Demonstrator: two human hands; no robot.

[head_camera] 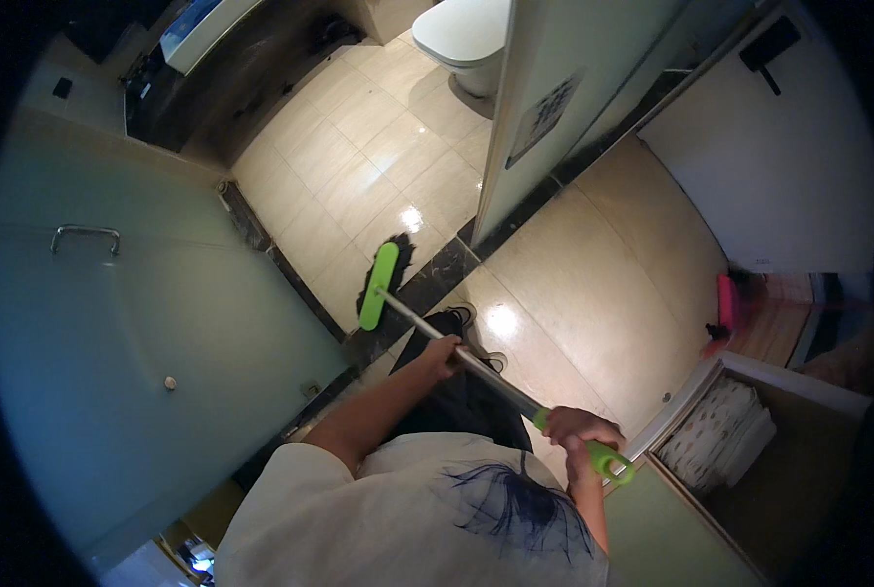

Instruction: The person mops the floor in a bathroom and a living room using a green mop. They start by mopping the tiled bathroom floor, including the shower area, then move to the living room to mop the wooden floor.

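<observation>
I hold a broom with a bright green head [379, 286], dark bristles and a metal handle [497, 383]. My left hand [440, 356] is wrapped around the lower part of the handle. At the upper end, my right hand [582, 431] grips the green plastic handgrip [604, 458], whose hanging loop sticks out past the fist. The broom head lies over the edge of the tiled bathroom floor [363, 172], beside a dark stone threshold [440, 277]. The bristles are partly hidden under the head.
A frosted glass door [151, 308] with a metal handle [84, 233] stands at left. Another glass panel [554, 95] rises at right of the doorway. A white toilet [462, 37] is beyond. An open drawer [774, 433] with folded cloth is at lower right, near a pink object [726, 301].
</observation>
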